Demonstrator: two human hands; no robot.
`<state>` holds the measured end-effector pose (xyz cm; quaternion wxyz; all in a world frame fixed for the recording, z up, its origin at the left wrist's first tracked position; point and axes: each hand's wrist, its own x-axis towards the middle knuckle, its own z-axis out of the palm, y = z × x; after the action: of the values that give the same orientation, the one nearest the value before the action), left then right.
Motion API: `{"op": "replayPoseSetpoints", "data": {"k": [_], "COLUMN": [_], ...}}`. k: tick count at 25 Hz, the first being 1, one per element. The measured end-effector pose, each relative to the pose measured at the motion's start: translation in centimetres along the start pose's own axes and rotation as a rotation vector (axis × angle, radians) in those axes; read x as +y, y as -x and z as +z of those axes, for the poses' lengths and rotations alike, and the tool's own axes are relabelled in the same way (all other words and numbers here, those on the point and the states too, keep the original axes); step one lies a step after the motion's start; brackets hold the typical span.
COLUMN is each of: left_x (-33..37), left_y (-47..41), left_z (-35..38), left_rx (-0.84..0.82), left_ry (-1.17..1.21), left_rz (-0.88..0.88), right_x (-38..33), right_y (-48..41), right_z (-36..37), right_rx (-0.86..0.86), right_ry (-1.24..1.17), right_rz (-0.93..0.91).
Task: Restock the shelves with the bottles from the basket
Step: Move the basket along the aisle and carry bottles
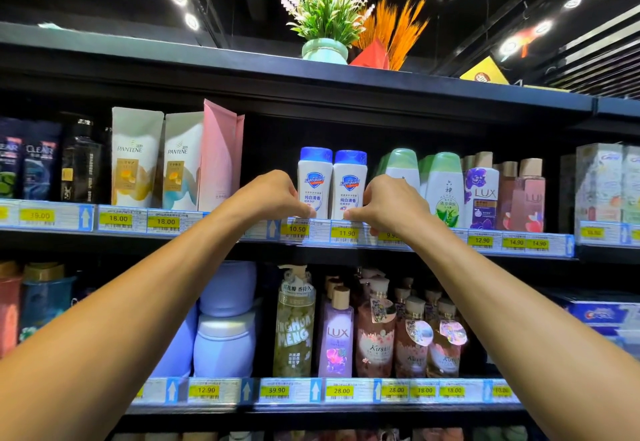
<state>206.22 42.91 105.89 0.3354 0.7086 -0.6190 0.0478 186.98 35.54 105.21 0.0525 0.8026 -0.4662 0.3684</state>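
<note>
Left hand: the left hand (273, 196) is reaching up to the middle shelf (485, 240) and gripping the left Safeguard bottle (314, 177) low on its left side. Its fingers are curling in and its thumb tip is pressing the front of the bottle near the base.

Right hand: the right hand (391, 207) is doing the mirror of this. It is gripping the right Safeguard bottle (349, 181) low on its right side, with the fingers curled and the thumb tip lying at the bottle's foot.

Bottles: the two white, blue-capped bottles are standing upright and touching side by side at the front of the middle shelf, just above the yellow price tags (296, 228).

Neighbours on the right: green-capped bottles (443, 188) are standing just beside the right hand, and purple and pink LUX bottles (481, 195) are standing further along.

Neighbours on the left: a gap is showing beside the left hand, then a pink pouch (221, 156) and two Pantene pouches (135, 156).

Lower shelf: pump bottles (294, 326) and lilac tubs (225, 343) are standing in rows on the lower shelf (346, 394).

Top board: a potted plant (325, 49) is sitting up there, well above the hands.
</note>
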Motion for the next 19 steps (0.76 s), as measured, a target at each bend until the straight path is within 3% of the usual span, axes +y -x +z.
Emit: {"op": "replayPoseSetpoints", "data": {"k": [9,11,15,19], "left_x": [0.2,0.3,1.2,5.5], "left_y": [0.5,1.2,2.9,3.6], "left_z": [-0.2,-0.2,0.3,2.4], "left_rx": [0.029,0.117,0.490,0.544], "left_ry": [-0.043,-0.112,-0.117,-0.073], "left_rz": [-0.021,-0.012,0.072,0.192], "right_x": [0.4,0.8,3.1,8.2], "right_y": [0.2,0.5,1.0,1.0], "right_z": [0.0,-0.1,-1.6,-5.3], "right_rx": [0.009,0.059,0.288,0.408], "right_ry": [-0.033,-0.050,-0.123,-0.181], "right_rz": [-0.071,-0.118,-0.191,-0.120]}}
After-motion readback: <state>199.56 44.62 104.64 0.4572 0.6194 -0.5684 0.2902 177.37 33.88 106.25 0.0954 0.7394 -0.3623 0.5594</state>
